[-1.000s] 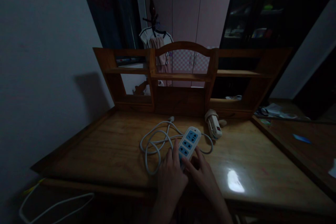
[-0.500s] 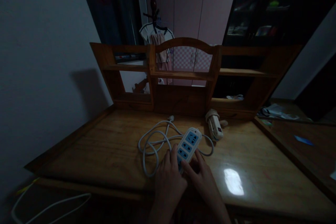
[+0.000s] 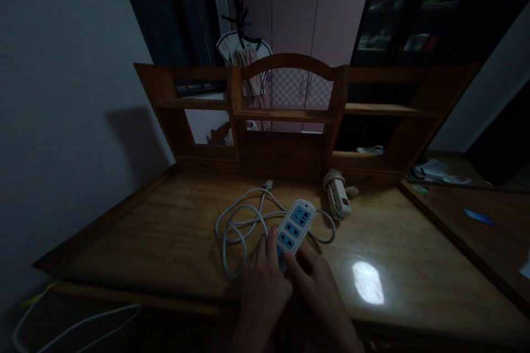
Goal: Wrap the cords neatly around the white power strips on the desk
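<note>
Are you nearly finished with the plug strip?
Done: the power strip lies on the desk. In hand: the left hand and right hand touch its near end. Left: its cord lies in loose loops, the plug free, and every visible socket is empty.

Dim room. Pale plain wall (image 3: 62, 94) left. Glossy wooden bench (image 3: 165, 231) with open-backed hutch shelves (image 3: 285, 116) along its rear; one bright light patch (image 3: 366, 282) reflects on top. Behind: pink wardrobe (image 3: 302, 11), hanging clothes (image 3: 245, 60), dark curtain (image 3: 182, 11), dark glass-fronted cabinet (image 3: 397, 22) at right.

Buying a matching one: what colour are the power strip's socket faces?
Blue, on a white power strip, seen in the head view.
</note>
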Tool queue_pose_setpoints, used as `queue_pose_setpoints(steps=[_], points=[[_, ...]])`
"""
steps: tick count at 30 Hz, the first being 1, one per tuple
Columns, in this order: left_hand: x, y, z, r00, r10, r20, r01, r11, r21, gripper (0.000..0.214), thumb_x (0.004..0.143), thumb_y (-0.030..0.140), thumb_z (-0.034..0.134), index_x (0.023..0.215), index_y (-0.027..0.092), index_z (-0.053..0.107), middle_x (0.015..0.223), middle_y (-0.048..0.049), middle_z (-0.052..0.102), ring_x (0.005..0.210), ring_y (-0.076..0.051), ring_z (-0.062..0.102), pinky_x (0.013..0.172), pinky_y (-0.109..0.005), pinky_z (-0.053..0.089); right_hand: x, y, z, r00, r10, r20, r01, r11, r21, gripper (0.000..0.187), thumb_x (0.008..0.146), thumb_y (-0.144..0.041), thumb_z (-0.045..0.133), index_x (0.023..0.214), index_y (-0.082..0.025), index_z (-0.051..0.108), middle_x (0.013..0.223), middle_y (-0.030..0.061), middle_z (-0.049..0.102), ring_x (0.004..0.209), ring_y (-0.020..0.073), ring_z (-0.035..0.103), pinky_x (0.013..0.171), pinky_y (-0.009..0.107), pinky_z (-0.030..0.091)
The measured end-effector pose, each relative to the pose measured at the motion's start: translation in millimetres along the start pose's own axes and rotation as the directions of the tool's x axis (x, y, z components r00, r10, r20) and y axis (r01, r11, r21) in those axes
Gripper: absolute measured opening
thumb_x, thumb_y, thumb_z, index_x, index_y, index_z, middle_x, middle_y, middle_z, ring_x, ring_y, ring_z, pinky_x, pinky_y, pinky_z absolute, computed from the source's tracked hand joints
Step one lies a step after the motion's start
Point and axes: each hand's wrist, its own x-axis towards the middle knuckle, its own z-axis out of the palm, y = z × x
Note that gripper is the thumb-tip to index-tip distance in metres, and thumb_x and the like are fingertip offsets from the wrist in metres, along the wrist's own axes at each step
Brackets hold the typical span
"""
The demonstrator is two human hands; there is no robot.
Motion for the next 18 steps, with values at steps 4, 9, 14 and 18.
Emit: queue_pose_setpoints(steps=[4,9,14,18], points=[[-1.6,-0.4,-0.3,1.0,0.01,-0.015,-0.01,1.0,-0.004,0.053,0.088,0.017,0.045,0.139,0.019,0.032,0.13,-0.0105,0.051,0.114,-0.025,0.054,0.091,-0.037,0.045,-1.5,0.5,0.2,1.0,-0.021,0.001,0.021,1.0,-0.009,0.035,0.091,-0.048,0.049,0.096,-0.02,0.068,0.085,0.0043,0.069,0.08,0.0207,0.065,0.07,0.028,0.047],[-3.7,-4.7,3.0,0.998,0.048,-0.03,-0.049,0.999,-0.008,0.056,0.087,0.019,0.047,0.141,0.018,0.03,0.131,-0.0121,0.05,0.115,-0.025,0.053,0.092,-0.036,0.044,-1.8,2.9,0.3,0.999,-0.033,0.004,0.033,0.998,-0.046,0.031,0.091,-0.044,0.049,0.097,-0.02,0.067,0.085,0.0046,0.069,0.08,0.0213,0.064,0.073,0.03,0.047],[-3.4,-7.8,3.3,0.998,0.064,-0.01,-0.064,0.998,-0.005,0.059,0.088,0.024,0.047,0.143,0.019,0.027,0.132,-0.0124,0.049,0.113,-0.026,0.054,0.091,-0.037,0.044,-2.2,1.5,0.2,0.999,-0.034,0.007,0.034,0.996,-0.077,0.024,0.089,-0.035,0.05,0.096,-0.02,0.067,0.087,0.004,0.069,0.081,0.0215,0.065,0.074,0.031,0.047],[-2.9,-6.8,1.8,0.998,0.057,0.006,-0.057,0.998,-0.008,0.058,0.09,0.025,0.045,0.144,0.018,0.027,0.133,-0.0126,0.049,0.114,-0.026,0.053,0.092,-0.037,0.043,-3.1,0.0,-0.4,0.999,-0.046,0.006,0.046,0.997,-0.055,0.024,0.089,-0.035,0.049,0.092,-0.019,0.067,0.083,0.0039,0.069,0.081,0.0214,0.065,0.075,0.03,0.048]])
